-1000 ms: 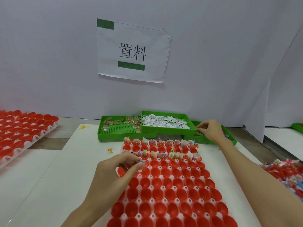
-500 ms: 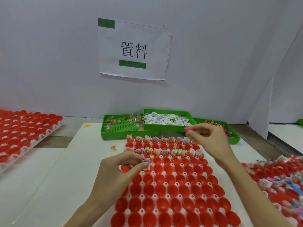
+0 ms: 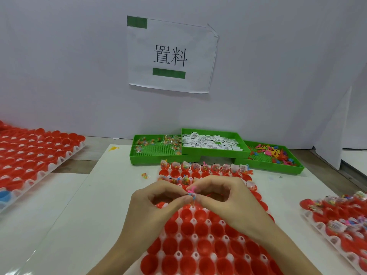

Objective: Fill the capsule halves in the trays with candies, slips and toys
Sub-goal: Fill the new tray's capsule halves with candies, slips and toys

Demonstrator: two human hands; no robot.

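Observation:
A white tray of red capsule halves (image 3: 200, 231) lies in front of me; its two far rows hold candy packets, slips and toys. My left hand (image 3: 156, 207) and my right hand (image 3: 224, 199) meet over the third row. The left fingertips pinch a small candy packet with a slip (image 3: 191, 196). The right fingertips pinch a pink toy (image 3: 191, 189) right against it. Behind the tray stand three green bins: candy packets (image 3: 156, 149), paper slips (image 3: 210, 141), plastic toys (image 3: 272, 153).
A tray of empty red halves (image 3: 33, 153) sits at the left, a filled tray (image 3: 337, 219) at the right edge. One loose candy packet (image 3: 145, 175) lies on the white table left of the middle tray. A paper sign hangs on the wall behind.
My right hand came back from the toy bin with a pink toy and now meets my left hand over the tray. The left hand has stayed put with its packet.

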